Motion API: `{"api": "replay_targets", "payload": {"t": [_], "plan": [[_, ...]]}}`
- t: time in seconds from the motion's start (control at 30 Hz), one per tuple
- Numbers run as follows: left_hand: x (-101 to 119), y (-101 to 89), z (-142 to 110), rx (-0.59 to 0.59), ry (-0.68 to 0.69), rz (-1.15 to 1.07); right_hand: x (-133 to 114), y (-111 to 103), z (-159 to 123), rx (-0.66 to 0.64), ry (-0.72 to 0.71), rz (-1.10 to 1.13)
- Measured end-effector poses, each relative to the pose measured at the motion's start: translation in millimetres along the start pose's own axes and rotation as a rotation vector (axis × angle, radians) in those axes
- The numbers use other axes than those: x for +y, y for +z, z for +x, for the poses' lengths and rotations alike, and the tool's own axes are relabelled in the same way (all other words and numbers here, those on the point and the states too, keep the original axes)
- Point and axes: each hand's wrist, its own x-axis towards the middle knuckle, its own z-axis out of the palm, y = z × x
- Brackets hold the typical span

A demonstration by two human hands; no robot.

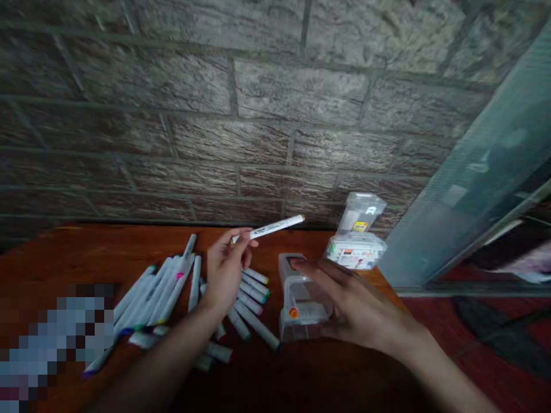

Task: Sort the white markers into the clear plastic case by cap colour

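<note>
My left hand (227,269) pinches a white marker (272,228) by its near end and holds it above the table, tip pointing right and away. Beneath that hand, several white markers with coloured caps (172,289) lie loose on the reddish-brown table (51,258). My right hand (344,304) wraps its fingers round the side of a clear plastic marker case (299,298) that stands open on the table. One marker end with an orange cap shows inside the case.
A clear plastic lid or second box with a printed label (357,241) stands at the table's far right corner. A stone brick wall (258,103) rises right behind the table. A glass panel (482,172) leans at the right. A blurred patch covers the lower left.
</note>
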Motion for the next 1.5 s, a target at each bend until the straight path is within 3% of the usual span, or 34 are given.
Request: {"api": "replay_targets", "payload": {"t": [0.43,0.7,1.1,1.5], "plan": [[0,-0.9,2,0.015,-0.005,0.003,25,-4,15,0.083,0.085,-0.140],[2,0.8,3,0.009,-0.006,0.002,42,2,17,0.098,0.095,-0.098],[5,3.4,2,-0.009,0.011,-0.022,38,4,9,0.149,0.075,-0.038],[5,-0.5,6,-0.003,0.031,-0.034,9,6,2,0.122,-0.051,-0.046]]}}
